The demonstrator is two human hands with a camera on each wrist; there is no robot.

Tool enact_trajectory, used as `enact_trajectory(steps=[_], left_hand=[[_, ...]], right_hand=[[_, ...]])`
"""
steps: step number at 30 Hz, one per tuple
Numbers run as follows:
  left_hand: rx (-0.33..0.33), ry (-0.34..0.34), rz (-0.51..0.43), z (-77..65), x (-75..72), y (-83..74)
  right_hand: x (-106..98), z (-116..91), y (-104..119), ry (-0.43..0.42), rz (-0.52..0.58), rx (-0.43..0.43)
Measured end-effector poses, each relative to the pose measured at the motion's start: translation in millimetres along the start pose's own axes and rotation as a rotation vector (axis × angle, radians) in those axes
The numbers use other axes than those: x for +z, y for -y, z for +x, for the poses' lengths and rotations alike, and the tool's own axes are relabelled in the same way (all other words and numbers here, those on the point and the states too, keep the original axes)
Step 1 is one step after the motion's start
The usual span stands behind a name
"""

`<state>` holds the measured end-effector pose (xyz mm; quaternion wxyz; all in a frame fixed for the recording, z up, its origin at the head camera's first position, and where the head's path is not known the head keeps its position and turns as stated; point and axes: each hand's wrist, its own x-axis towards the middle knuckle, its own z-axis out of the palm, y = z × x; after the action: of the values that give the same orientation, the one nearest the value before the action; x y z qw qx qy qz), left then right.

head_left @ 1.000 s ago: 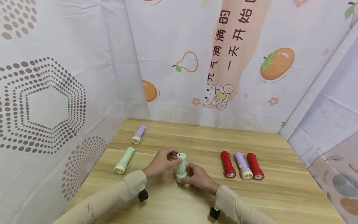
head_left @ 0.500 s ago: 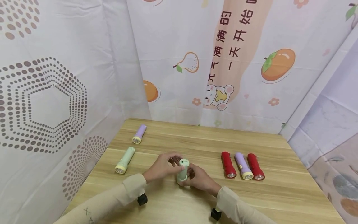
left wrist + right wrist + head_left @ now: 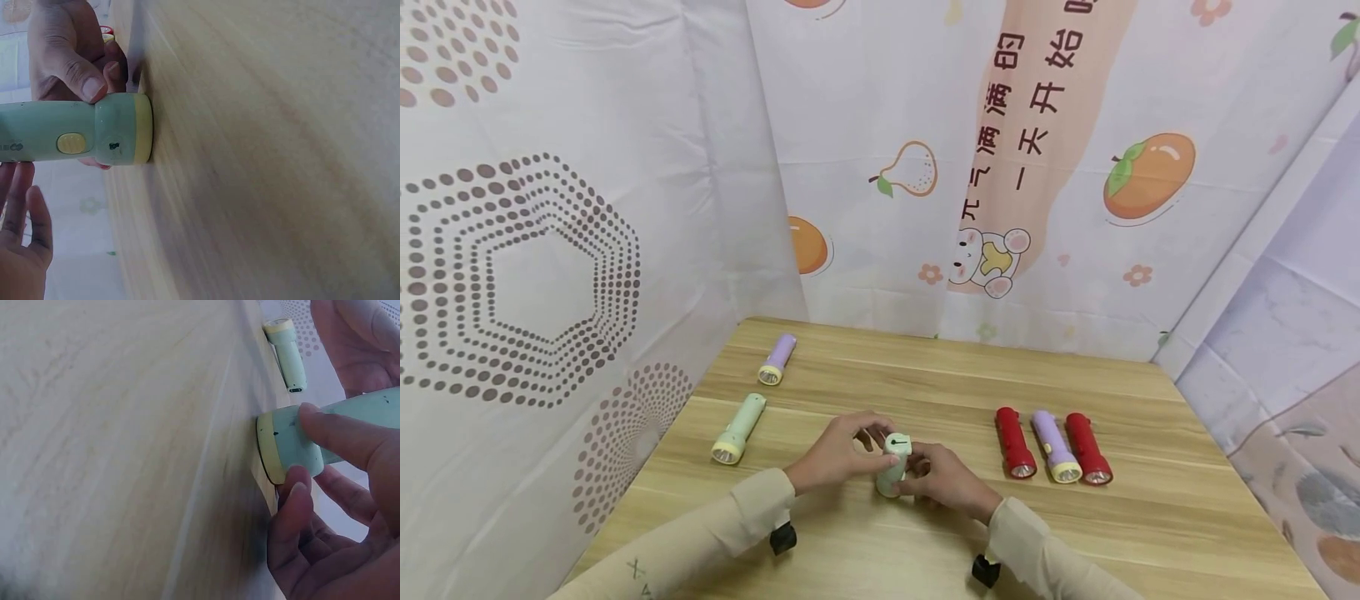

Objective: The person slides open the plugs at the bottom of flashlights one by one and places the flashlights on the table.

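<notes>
A pale green flashlight [image 3: 891,477] stands on its yellow-rimmed lamp end at the middle of the wooden table, its tail end up. My left hand [image 3: 838,454] holds it near the top, thumb on the near side. In the left wrist view, fingers of the left hand [image 3: 25,231] touch the barrel, and a yellow switch [image 3: 72,143] faces that camera. My right hand [image 3: 951,482] grips the lower part; in the right wrist view its thumb [image 3: 337,431] presses the flashlight's wide head [image 3: 290,440]. Some of the fingers are hidden behind the flashlight.
To the left lie another green flashlight [image 3: 739,429] and, farther back, a purple one [image 3: 777,360]. On the right, a red flashlight [image 3: 1016,443], a purple one [image 3: 1056,447] and a second red one [image 3: 1087,450] lie side by side. Printed curtains [image 3: 865,275] stand behind the table [image 3: 880,367].
The held flashlight's top end has tipped toward me and slightly right, so more of its end cap shows. Both hands stay on it. The lying flashlights keep their places.
</notes>
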<state>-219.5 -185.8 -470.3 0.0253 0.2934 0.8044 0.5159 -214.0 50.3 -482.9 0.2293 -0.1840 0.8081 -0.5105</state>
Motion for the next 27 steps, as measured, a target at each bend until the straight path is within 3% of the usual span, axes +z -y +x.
enact_trajectory(steps=[8, 16, 27], left_hand=[[-0.088, 0.035, -0.088, 1.3, -3.2, -3.7], [-0.116, 0.066, -0.209, 4.4, -4.6, -2.2], [-0.177, 0.095, -0.215, 8.8, -7.3, -7.3]], right_hand=[[-0.2, -0.4, -0.6, -0.014, -0.014, 0.006], [0.6, -0.1, -0.9, -0.023, -0.019, 0.014], [0.2, -1.3, -3.3, -0.023, -0.015, 0.020]])
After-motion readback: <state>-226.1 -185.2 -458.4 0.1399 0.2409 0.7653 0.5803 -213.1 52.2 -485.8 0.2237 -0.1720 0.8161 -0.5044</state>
